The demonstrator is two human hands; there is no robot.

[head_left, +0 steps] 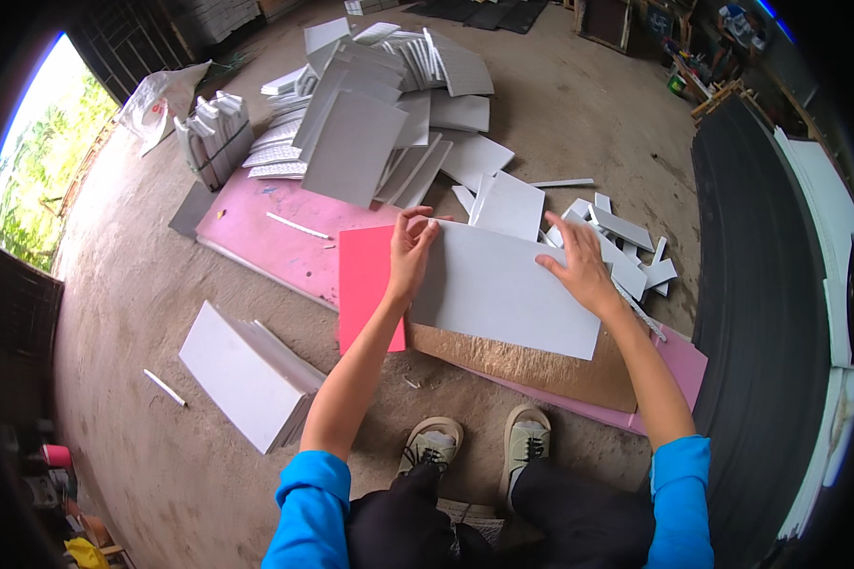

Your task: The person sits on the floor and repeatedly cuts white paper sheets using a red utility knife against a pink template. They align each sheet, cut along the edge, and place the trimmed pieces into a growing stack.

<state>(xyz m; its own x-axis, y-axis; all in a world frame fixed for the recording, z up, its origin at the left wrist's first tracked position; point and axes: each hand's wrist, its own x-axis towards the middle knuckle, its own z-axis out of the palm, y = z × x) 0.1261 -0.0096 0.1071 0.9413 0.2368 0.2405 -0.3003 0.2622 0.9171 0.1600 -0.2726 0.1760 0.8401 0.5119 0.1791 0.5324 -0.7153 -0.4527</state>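
A white rectangular board (512, 284) lies in front of me, tilted on a brown block with a rough, shiny surface (522, 365). At the board's far left corner my left hand (412, 248) has its fingers bent round the edge, thumb close to the fingertips. My right hand (582, 264) is over the board's far right side, fingers spread, thumb laid on the white face. A bright pink-red sheet (362, 284) stands out to the left, partly behind my left forearm. Just past the far edge, more white boards (510, 207) lean together.
A large pile of white boards (356, 142) rises beyond the pink mat (266, 237). White offcuts (626, 232) lie to the right. A board stack (247, 375) sits on the floor at left, a strapped bundle (213, 137) farther back. Black sheets (759, 313) line the right.
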